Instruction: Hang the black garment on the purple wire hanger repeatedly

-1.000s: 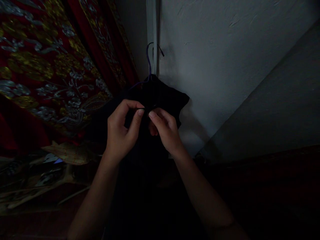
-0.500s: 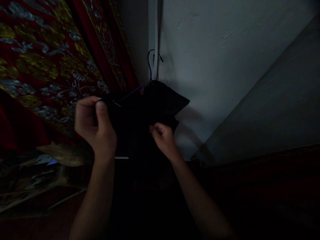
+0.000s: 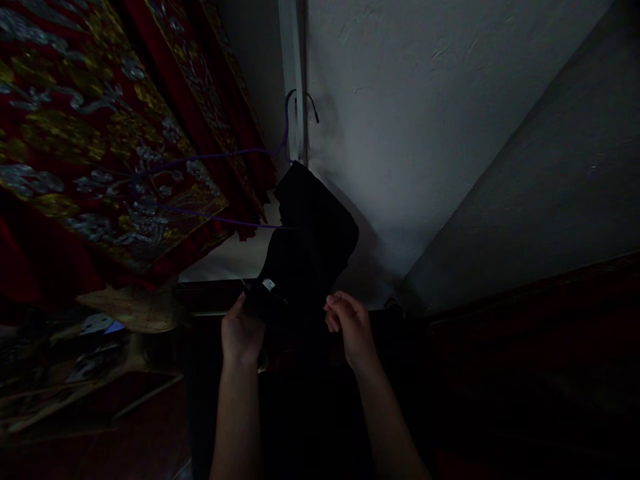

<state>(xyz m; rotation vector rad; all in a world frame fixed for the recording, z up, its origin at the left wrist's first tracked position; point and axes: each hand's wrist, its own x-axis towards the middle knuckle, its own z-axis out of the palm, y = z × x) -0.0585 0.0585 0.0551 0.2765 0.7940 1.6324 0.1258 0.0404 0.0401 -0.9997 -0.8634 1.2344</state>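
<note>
A black garment (image 3: 320,220) hangs from the right side of a purple wire hanger (image 3: 230,155). The hanger's hook loops over a pale upright strip (image 3: 299,80), and its left arm is bare. My left hand (image 3: 242,328) is closed on the garment's lower left edge, near a small white label (image 3: 269,285). My right hand (image 3: 348,321) pinches the garment's edge lower right, thumb against fingers. In the dim light the garment's exact kind and its lower folds cannot be made out.
A red cloth (image 3: 100,133) with gold and silver decoration hangs at the left. Below it are a woven basket-like object (image 3: 131,310) and a cluttered wooden rack (image 3: 75,393). A grey wall (image 3: 425,133) rises at the right.
The garment has come off the hanger's left arm, which now shows bare. My left hand has moved down and right with the cloth; my right hand has moved down and slightly right.
</note>
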